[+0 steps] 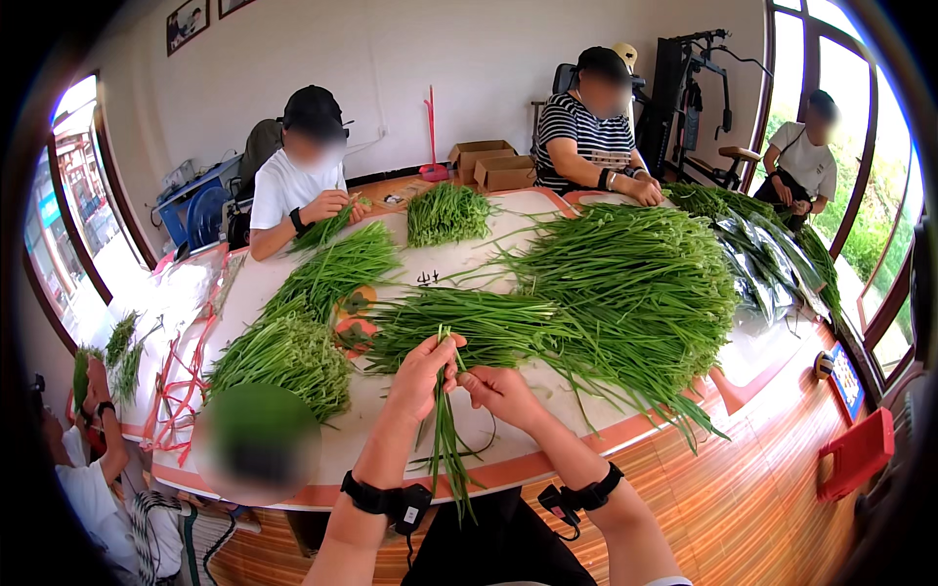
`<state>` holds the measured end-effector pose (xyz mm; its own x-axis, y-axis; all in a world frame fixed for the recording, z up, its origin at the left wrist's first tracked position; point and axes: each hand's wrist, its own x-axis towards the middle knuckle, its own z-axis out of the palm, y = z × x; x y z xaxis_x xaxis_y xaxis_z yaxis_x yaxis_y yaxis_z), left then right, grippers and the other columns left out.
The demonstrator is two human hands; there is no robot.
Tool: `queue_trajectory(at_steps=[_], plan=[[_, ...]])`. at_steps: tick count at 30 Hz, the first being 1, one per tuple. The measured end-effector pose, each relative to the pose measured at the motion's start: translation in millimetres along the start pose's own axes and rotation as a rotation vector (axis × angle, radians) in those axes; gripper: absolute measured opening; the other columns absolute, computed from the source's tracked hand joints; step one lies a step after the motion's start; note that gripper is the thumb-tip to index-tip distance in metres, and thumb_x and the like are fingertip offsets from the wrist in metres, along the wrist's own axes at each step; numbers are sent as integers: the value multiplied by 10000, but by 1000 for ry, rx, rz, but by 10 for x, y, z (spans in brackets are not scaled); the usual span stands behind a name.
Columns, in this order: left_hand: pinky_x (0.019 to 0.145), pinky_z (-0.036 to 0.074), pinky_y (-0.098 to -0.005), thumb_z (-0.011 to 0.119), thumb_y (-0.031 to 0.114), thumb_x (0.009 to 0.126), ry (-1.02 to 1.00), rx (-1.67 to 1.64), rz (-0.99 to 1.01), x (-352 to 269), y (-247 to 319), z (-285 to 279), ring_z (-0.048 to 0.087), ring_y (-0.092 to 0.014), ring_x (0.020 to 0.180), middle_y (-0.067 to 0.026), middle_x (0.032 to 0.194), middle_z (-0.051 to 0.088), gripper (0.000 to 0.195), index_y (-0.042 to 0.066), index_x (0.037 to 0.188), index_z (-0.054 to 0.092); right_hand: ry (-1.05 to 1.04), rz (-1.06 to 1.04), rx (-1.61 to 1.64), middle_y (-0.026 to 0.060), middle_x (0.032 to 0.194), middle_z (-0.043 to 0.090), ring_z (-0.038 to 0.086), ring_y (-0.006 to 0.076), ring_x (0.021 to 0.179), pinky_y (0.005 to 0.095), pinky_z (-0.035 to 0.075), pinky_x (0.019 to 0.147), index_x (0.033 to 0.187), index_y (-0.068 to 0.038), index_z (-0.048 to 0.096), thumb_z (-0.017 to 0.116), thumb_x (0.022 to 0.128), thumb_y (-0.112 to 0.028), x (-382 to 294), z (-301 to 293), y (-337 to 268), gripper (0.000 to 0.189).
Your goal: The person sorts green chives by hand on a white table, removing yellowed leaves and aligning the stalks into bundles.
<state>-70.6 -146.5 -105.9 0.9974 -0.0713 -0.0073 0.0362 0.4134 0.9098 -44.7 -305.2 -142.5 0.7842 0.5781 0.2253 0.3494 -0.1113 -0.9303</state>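
A small bunch of flowering chive stalks [445,447] hangs from my left hand [421,373], its pale ends above the fingers and its green lengths drooping over the table edge. My right hand [498,392] meets the left at the bunch, thumb and forefinger pinched on stalks there. Just beyond both hands lies a loose row of chives [469,319]. To the right spreads a large heap of chives [630,286], buds facing right. A tied-looking pile of chives [293,359] rests to the left.
The table [513,450] has a reddish border. More chives [448,216] stand at the back; red plastic ties [176,381] lie left. One person [300,176] handles stalks across the table, another [586,146] sits back right. A red stool [857,454] is on the floor.
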Motion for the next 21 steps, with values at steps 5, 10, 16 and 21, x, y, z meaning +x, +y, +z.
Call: queue_trajectory(at_steps=[5, 10, 16, 21], plan=[[687, 462, -305, 424, 250, 943, 226, -5, 138, 52, 3, -46, 552, -158, 756, -59, 839, 561, 225, 59, 998, 530, -11, 14, -2, 39, 576, 557, 534, 88, 526, 241, 416, 494, 867, -7, 636, 537, 897, -254, 10, -45, 68, 268], [641, 465, -353, 444, 256, 933, 195, -329, 96, 34, 125, -299, 516, -178, 660, -41, 735, 510, 200, 73, 994, 498, -87, 265, 166, 12, 590, 559, 522, 73, 537, 207, 413, 499, 846, 1, 639, 539, 895, -271, -107, -293, -108, 294], [421, 264, -221, 495, 261, 911, 132, -394, 75, 10, 211, -391, 339, -82, 496, -3, 650, 420, 207, 79, 1010, 499, -59, 303, 298, 44, 678, 625, 577, 106, 611, 226, 446, 551, 858, -7, 649, 560, 877, -283, -255, -533, -165, 291], [414, 261, -218, 493, 269, 915, 89, -382, 38, -20, 232, -401, 329, -73, 486, 8, 645, 413, 212, 81, 1011, 504, 161, 86, -346, 68, 729, 630, 586, 170, 672, 275, 462, 626, 911, -61, 651, 614, 813, -191, 97, -196, -76, 166]])
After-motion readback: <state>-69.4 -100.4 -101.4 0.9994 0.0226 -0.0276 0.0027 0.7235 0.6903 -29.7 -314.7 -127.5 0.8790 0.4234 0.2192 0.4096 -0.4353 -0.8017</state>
